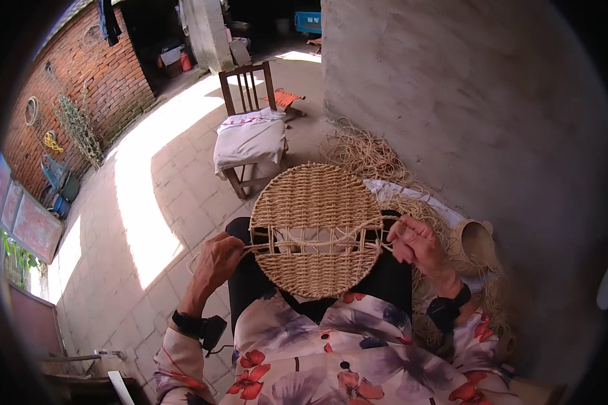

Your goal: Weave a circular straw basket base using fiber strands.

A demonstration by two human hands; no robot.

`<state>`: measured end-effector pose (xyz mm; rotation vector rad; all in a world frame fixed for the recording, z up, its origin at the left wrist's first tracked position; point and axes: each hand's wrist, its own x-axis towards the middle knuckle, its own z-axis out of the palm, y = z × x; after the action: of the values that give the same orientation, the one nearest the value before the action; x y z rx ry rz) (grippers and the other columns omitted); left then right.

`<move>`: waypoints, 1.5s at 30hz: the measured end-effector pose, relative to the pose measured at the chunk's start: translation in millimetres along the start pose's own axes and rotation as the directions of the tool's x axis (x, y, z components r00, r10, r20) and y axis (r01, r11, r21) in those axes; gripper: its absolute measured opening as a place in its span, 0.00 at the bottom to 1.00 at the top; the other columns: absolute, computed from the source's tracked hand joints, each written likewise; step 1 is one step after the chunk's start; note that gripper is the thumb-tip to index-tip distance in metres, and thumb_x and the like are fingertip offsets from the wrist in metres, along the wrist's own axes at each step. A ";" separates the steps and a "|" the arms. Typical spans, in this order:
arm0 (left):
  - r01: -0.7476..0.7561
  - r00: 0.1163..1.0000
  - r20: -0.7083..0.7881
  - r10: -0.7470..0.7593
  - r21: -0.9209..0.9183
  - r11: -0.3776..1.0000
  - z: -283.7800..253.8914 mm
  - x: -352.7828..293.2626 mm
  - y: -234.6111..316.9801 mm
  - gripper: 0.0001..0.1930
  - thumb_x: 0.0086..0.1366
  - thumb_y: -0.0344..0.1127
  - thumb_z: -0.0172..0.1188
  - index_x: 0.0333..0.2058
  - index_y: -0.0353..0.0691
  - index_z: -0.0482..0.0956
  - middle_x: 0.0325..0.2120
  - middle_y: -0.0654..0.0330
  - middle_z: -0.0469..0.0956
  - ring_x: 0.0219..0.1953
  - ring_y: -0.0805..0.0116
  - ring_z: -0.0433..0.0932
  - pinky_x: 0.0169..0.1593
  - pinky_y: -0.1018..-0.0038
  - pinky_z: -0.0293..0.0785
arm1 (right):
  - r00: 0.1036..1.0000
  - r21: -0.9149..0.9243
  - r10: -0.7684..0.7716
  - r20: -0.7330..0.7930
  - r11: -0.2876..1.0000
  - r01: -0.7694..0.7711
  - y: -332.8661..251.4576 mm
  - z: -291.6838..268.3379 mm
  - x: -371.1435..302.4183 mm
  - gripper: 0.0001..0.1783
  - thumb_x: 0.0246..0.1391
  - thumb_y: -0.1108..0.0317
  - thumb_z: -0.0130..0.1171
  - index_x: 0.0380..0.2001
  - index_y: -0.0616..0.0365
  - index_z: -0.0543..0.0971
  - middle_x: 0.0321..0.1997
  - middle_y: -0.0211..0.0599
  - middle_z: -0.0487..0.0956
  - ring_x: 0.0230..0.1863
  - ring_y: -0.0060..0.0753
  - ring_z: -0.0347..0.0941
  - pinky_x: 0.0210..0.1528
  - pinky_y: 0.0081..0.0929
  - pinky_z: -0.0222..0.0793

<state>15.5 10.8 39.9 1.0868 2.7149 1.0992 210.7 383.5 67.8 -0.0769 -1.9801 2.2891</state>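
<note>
Pinched grip on both sides: your left hand [216, 262] holds a twisted straw strand [297, 244] at the left edge of the round woven mat [314, 229], and your right hand [415, 244] is closed on the same strand where it comes out at the right edge. Mat rests on your lap, tilted up toward you, just above the flowered shirt [344, 351]. Weave is closed across the top half and along the bottom; a band across the middle is open yet, with bare upright ribs showing. Step in hand looks like threading a row through that open band. Next move likely calls for even tension from both hands so the strand seats against the row above without bending the ribs. Around you: a heap of loose straw [368, 152] on the floor by the grey wall [466, 88], more straw beside your right arm, a small woven basket [476, 244] near the right hand, a wooden chair [250, 128] with a white cloth beyond the mat. Loose straw under the right wrist could snag the working strand.
</note>
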 end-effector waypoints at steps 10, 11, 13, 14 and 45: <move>-0.079 0.989 -0.119 0.086 0.059 0.995 12.9 6.4 -3.9 0.03 0.57 0.27 0.60 0.29 0.34 0.81 0.24 0.52 0.75 0.24 0.55 0.76 0.29 0.63 0.70 | 0.286 -0.419 -0.312 -0.906 0.761 -0.495 -18.1 -283.6 -118.7 0.27 0.61 0.40 0.53 0.37 0.56 0.78 0.23 0.29 0.74 0.27 0.26 0.73 0.33 0.26 0.68; -0.087 0.986 -0.133 0.095 0.063 0.994 14.8 6.6 -5.6 0.03 0.56 0.27 0.60 0.28 0.34 0.80 0.24 0.52 0.75 0.24 0.54 0.76 0.29 0.63 0.70 | 0.284 -0.419 -0.313 -0.906 0.761 -0.495 -2.3 -298.8 -124.7 0.27 0.61 0.40 0.53 0.37 0.56 0.78 0.23 0.29 0.74 0.27 0.26 0.73 0.33 0.26 0.68; -0.048 0.988 -0.144 0.062 0.099 0.994 19.8 7.9 -3.7 0.03 0.55 0.27 0.60 0.27 0.34 0.79 0.25 0.51 0.75 0.26 0.51 0.77 0.31 0.60 0.71 | 0.447 -0.335 -0.014 -0.894 0.682 -0.650 25.1 -316.2 -136.8 0.24 0.61 0.43 0.55 0.44 0.53 0.77 0.35 0.26 0.79 0.32 0.16 0.73 0.35 0.27 0.71; 0.003 0.987 -0.160 0.021 0.146 0.989 20.1 6.4 -3.4 0.03 0.54 0.28 0.60 0.26 0.34 0.78 0.25 0.49 0.75 0.28 0.48 0.78 0.32 0.58 0.73 | 0.454 -0.336 -0.007 -0.891 0.683 -0.648 41.7 -306.9 -134.1 0.24 0.61 0.43 0.55 0.44 0.53 0.77 0.35 0.26 0.79 0.32 0.16 0.73 0.35 0.27 0.71; 0.019 0.998 0.054 -0.018 -0.014 1.000 3.5 -7.8 -6.6 0.09 0.63 0.32 0.60 0.37 0.32 0.82 0.28 0.48 0.79 0.30 0.50 0.79 0.35 0.63 0.74 | 0.810 -0.282 0.101 -0.577 0.907 -0.314 96.1 -146.1 -41.9 0.11 0.61 0.60 0.59 0.35 0.57 0.81 0.24 0.28 0.78 0.22 0.16 0.72 0.26 0.17 0.68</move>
<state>18.3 4.8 31.5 1.0710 2.6660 1.0699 263.7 508.6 -50.0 -0.9284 -2.0952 1.6708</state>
